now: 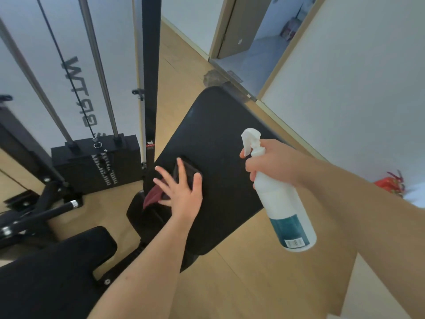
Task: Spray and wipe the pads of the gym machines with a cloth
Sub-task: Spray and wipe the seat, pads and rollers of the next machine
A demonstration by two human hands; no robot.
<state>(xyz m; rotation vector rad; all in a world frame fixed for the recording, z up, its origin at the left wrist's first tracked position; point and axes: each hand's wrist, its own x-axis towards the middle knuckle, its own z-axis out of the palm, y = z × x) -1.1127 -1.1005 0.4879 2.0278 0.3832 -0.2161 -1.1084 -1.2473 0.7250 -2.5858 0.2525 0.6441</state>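
Observation:
A large black back pad (220, 139) of a gym bench slopes across the middle of the head view. My left hand (181, 189) lies flat with fingers spread, pressing a dark cloth (187, 170) onto the pad's lower left part. A maroon corner of the cloth (153, 198) hangs over the pad's left edge. My right hand (273, 162) grips the neck of a white spray bottle (285, 203) with a teal label, held above the pad's right edge, nozzle pointing up and left. A second black seat pad (57, 268) lies at the lower left.
A black weight stack (96, 166) with chrome guide rods and a cable stands at the left, next to a black upright post (150, 77). Bench frame tubes (34, 215) cross the floor at the far left. Wooden floor (241, 284), a white wall and an open doorway (255, 35) lie to the right.

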